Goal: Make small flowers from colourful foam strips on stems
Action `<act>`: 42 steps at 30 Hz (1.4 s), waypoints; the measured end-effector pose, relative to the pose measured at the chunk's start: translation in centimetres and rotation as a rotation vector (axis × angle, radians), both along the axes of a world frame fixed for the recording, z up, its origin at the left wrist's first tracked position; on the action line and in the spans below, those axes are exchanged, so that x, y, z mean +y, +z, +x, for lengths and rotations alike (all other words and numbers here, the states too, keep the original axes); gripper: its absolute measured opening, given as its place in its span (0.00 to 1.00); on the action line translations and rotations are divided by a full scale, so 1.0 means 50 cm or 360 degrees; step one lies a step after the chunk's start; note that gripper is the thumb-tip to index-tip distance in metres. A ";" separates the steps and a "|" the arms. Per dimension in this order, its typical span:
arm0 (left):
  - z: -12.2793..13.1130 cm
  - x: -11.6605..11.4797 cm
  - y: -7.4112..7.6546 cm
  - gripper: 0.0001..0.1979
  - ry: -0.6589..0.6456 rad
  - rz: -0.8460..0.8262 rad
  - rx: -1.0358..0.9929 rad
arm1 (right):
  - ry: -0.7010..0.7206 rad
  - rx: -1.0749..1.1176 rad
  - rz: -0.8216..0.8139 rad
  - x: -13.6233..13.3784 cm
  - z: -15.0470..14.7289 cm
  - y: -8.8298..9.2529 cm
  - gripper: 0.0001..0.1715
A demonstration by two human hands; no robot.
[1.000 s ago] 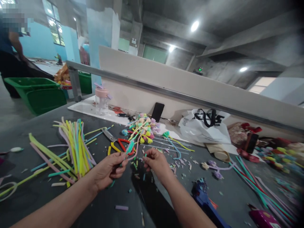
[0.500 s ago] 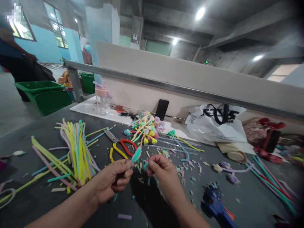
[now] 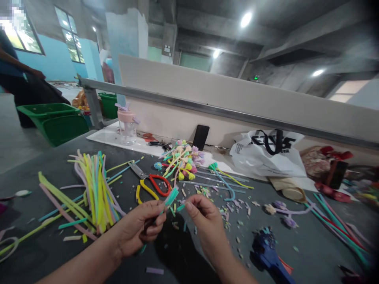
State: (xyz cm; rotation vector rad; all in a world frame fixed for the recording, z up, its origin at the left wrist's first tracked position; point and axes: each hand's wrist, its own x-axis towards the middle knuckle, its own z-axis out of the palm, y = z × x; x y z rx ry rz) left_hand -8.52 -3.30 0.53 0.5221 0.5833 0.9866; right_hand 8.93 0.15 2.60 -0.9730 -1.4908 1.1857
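Note:
My left hand is closed around a teal fuzzy stem, with a teal tuft sticking up past its thumb and fingertips. Between the thumb and forefinger of my right hand is a small teal piece, close to the tuft but apart from it. Just behind the left hand lie scissors with red and yellow handles. A heap of small pastel fuzzy flowers rests beyond both hands. To the left spreads a bundle of coloured fuzzy stems.
Small cut scraps litter the dark table. A blue glue gun lies at right, near a lilac flower stem. Along the back stand a clear jar, a phone and a white bag. Beyond is a person by a green bin.
Both hands stay nearly in place, the right still pinching the teal piece near the tuft. The view has shifted slightly. The person at far left has moved a little.

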 end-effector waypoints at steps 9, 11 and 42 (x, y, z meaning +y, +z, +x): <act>-0.003 -0.008 0.006 0.05 -0.0088 -0.0087 -0.0176 | -0.0055 0.0055 -0.0019 -0.003 0.003 0.007 0.08; -0.003 -0.010 0.006 0.04 -0.0116 -0.0099 -0.0201 | -0.0053 0.0072 0.0001 -0.006 0.004 0.008 0.08; 0.026 -0.025 0.020 0.08 -0.0019 0.0129 0.0554 | 0.0017 -0.0342 0.0351 0.001 0.009 0.020 0.08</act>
